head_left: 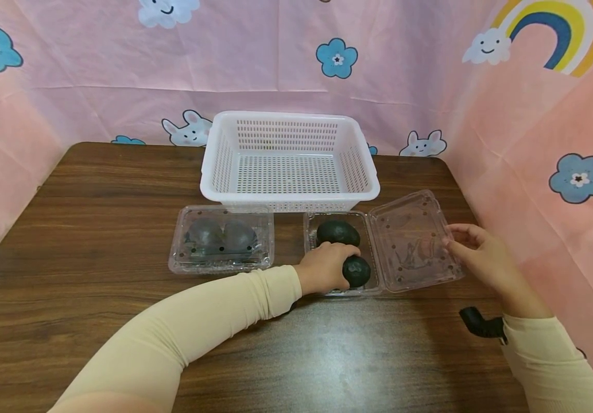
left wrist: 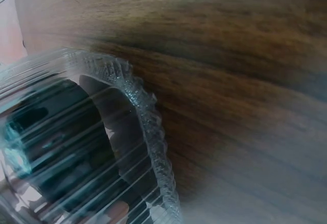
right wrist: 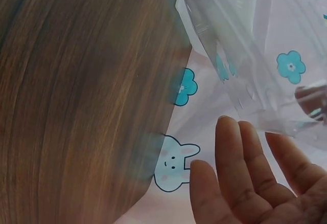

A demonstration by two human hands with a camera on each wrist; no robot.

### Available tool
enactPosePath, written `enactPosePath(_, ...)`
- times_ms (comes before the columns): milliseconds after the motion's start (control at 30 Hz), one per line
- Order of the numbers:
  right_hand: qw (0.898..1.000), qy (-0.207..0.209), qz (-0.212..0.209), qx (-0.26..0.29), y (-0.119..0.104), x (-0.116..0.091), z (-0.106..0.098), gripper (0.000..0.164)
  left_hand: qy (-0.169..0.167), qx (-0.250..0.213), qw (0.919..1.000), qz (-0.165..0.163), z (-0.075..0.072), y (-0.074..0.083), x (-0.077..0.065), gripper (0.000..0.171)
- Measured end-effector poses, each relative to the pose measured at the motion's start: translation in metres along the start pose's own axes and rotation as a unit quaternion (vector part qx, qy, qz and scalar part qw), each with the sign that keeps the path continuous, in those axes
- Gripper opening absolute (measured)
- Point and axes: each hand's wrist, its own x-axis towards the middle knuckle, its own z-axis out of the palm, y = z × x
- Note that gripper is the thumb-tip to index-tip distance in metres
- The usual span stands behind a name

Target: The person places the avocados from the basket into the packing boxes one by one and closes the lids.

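Note:
In the head view my left hand (head_left: 327, 267) reaches into an open clear plastic clamshell box (head_left: 377, 252). Its fingers and thumb curl round a dark green avocado (head_left: 356, 272) at the box's near side. A second avocado (head_left: 338, 233) lies behind it. My right hand (head_left: 484, 261) holds the edge of the box's raised lid (head_left: 415, 246), thumb on the inner side. From the right wrist, the other fingers (right wrist: 232, 168) stretch beside the clear lid (right wrist: 230, 45). The left wrist view shows ribbed plastic (left wrist: 148, 127) over dark fruit (left wrist: 61, 137); the left hand is mostly hidden there.
To the left stands a closed clear clamshell box (head_left: 221, 264) with two dark round fruits visible inside. A white perforated plastic basket (head_left: 288, 198) sits behind both boxes on the brown wooden table (head_left: 95, 229). Patterned pink cloth (head_left: 255, 57) rises behind the table and at its sides.

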Motion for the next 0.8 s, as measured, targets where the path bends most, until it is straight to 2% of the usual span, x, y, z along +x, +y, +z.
enactPosePath(333,1.000,-0.009,0.003,-0.002,-0.0034,-0.0082,0.0008,0.049,-0.012,0.001,0.9999,0.003,-0.0007,0.0013,-0.0010,0.062)
enactPosePath(667,1.000,-0.007,-0.015,0.014,0.0004,-0.0088,0.0042,0.045,-0.026,-0.007,0.9996,-0.001,-0.0043,0.0018,-0.0034,0.062)
enactPosePath(800,1.000,-0.011,-0.007,0.022,0.0008,-0.0082,0.0044,0.046,-0.031,-0.013,0.9994,0.002,-0.0059,0.0004,-0.0032,0.062)
